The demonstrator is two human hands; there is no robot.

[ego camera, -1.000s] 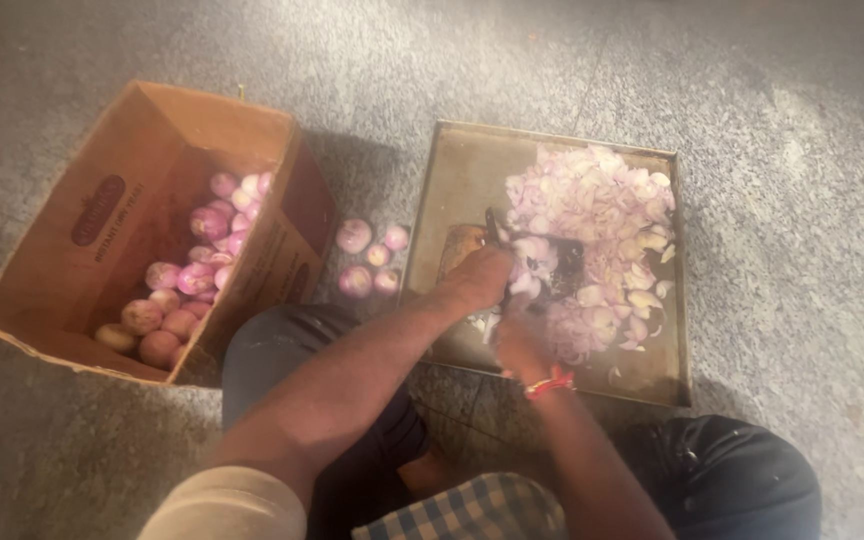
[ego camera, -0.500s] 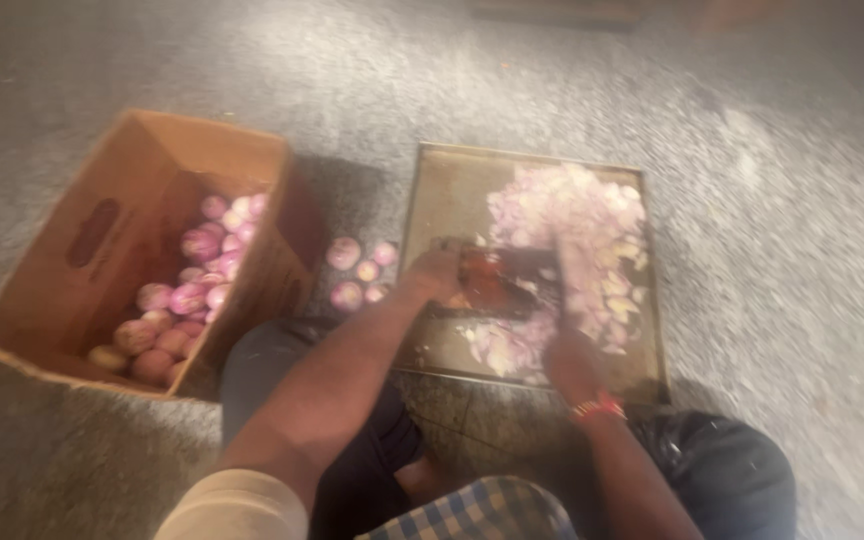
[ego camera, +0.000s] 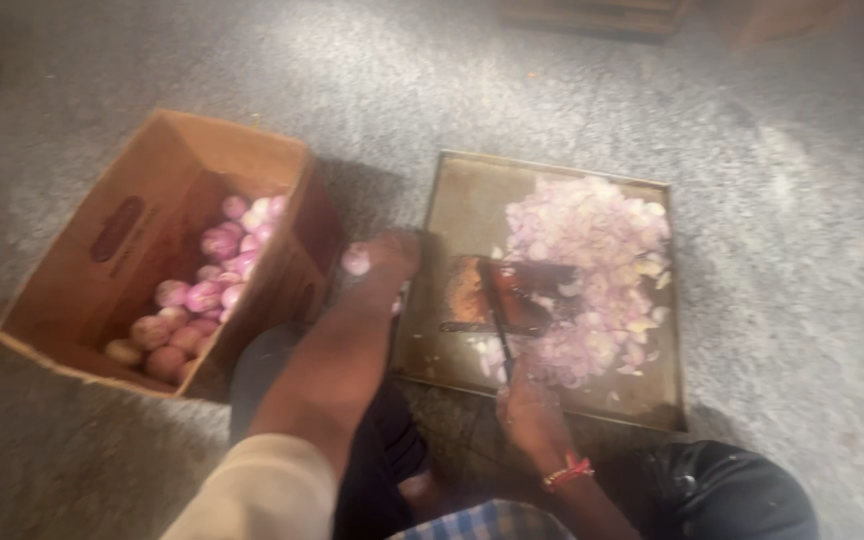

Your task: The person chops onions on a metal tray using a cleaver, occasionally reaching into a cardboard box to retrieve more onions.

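The left hand (ego camera: pixel 387 258) reaches out over the floor (ego camera: pixel 792 230) into the gap between the box (ego camera: pixel 122 235) and the tray (ego camera: pixel 452 205). Its fingers are closed round a peeled onion (ego camera: pixel 357 260), pale pink, which shows just past the knuckles at the tray's left edge. The forearm runs back toward the camera and ends in a light sleeve (ego camera: pixel 257 495).

The right hand (ego camera: pixel 530 405) sits at the near edge of the tray, fingers clenched on the handle of a knife (ego camera: pixel 500 318). The blade points away from the person (dark and thin in this blurred view) and lies over a small rusty-looking block (ego camera: pixel 522 295) in the middle of the tray. A red band (ego camera: pixel 567 472) circles the right wrist.

The tray is a flat, dull metal sheet lying on the floor. Its right half carries a heap of chopped onion (ego camera: pixel 592 270), pale purple and white, which touches the block on the far and right sides; the left half is mostly bare.

The box is brown cardboard, open at the top and tilted, well left of the tray. Whole onions (ego camera: pixel 202 300) fill its lower right corner, pink ones further back and browner ones nearer the camera.

The person's knees in dark trousers (ego camera: pixel 732 490) show at the bottom, close to the tray's near edge.
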